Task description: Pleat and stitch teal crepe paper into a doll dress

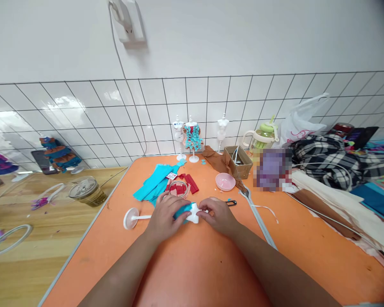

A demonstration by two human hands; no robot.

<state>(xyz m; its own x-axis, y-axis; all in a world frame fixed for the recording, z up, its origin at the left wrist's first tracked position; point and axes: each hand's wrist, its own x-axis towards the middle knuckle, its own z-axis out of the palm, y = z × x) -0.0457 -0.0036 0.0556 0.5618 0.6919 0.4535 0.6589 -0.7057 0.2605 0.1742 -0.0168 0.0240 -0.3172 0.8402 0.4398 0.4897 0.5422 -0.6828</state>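
Observation:
A small white mannequin [193, 212] lies on its side just above the orange table, its round base pointing left and its shoulders right. Blue cloth [181, 212] covers part of its body. My left hand [166, 215] is wrapped round the body over the cloth. At the neck end, my right hand [218, 215] pinches the mannequin between thumb and fingers. Behind my hands lie turquoise cloth [156, 181], red cloth strips [192, 183] and a hoop [188, 189]. A black-handled tool [231, 203] shows partly beyond my right hand.
Three upright mannequins, one dressed in turquoise and red [193, 138], stand by the wall. A pink bowl [225, 182], brown cloth [222, 160] and cardboard box [243, 164] are at the back. Scissors-like metal [245, 193] and fabrics lie right; a drink cup [88, 191] stands left.

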